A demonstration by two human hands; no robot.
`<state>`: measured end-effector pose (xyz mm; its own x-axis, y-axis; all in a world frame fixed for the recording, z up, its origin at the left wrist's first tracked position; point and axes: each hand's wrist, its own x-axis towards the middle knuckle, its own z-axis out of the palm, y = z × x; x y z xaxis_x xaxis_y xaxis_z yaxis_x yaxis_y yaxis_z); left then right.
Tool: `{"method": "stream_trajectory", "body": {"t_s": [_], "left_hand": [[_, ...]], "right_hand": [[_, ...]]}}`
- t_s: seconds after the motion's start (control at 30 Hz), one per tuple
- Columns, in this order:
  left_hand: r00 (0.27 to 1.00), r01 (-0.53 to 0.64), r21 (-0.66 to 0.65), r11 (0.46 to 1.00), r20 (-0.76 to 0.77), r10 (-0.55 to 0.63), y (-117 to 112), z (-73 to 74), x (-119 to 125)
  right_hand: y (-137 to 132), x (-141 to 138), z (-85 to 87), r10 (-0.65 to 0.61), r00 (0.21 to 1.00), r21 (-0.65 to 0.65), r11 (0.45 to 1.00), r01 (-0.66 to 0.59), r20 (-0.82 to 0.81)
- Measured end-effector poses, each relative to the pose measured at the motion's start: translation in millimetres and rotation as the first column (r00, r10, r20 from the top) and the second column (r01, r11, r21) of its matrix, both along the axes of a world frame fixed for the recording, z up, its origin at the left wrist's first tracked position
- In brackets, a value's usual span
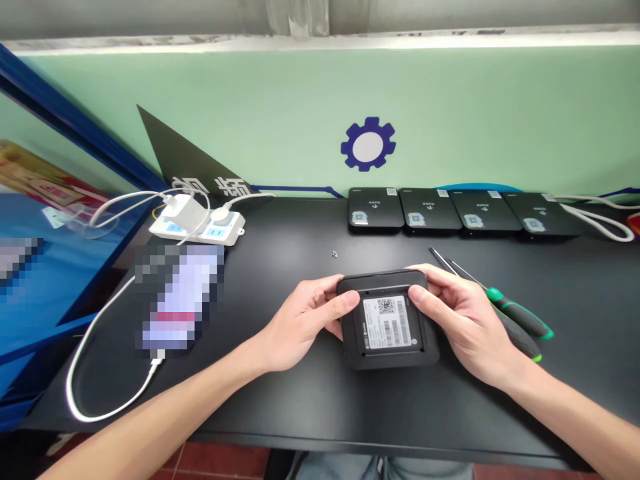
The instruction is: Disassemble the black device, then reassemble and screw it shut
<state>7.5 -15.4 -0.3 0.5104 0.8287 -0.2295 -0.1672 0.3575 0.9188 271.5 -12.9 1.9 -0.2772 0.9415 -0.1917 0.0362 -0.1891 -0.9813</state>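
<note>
Between my two hands is a square black electronic box (353,350), its underside with a white printed label turned towards me. My left hand (305,317) grips the left edge, thumb on the recessed face and fingers behind. On the opposite edge my right hand (463,320) holds it the same way, its fingertips partly hidden behind the box. Beyond the box a few tiny screws (335,254) lie on the black table (280,407). Two screwdrivers with green and black handles, one of them a green-collared screwdriver (523,313), lie beside my right hand, which partly covers them.
Several similar black boxes (375,210) stand in a row at the back right, with a white cable (600,227) beside them. At the left are a white power strip (227,233) with plugs, a blurred-out phone (185,300) and its looping charging cable (75,373).
</note>
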Motion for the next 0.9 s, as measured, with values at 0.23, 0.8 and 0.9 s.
{"method": "stream_trajectory", "body": {"t_s": [0.23, 0.8, 0.9], "left_hand": [[0.999, 0.009, -0.011, 1.0, 0.031, -0.009, 2, -1.3, 0], [0.989, -0.132, -0.01, 0.991, 0.067, 0.133, 3, -2.2, 3], [0.994, -0.058, -0.014, 0.998, 0.089, 0.06, 2, -1.0, 1]], "right_hand": [[1, 0, -0.7, -0.008, 1.0, -0.003, 1.0, 0.008, -0.017], [8, 6, -12.3, 0.017, 0.982, -0.086, 0.996, -0.034, -0.188], [6, 5, -9.3, 0.06, 0.976, -0.088, 0.993, -0.08, -0.209]]}}
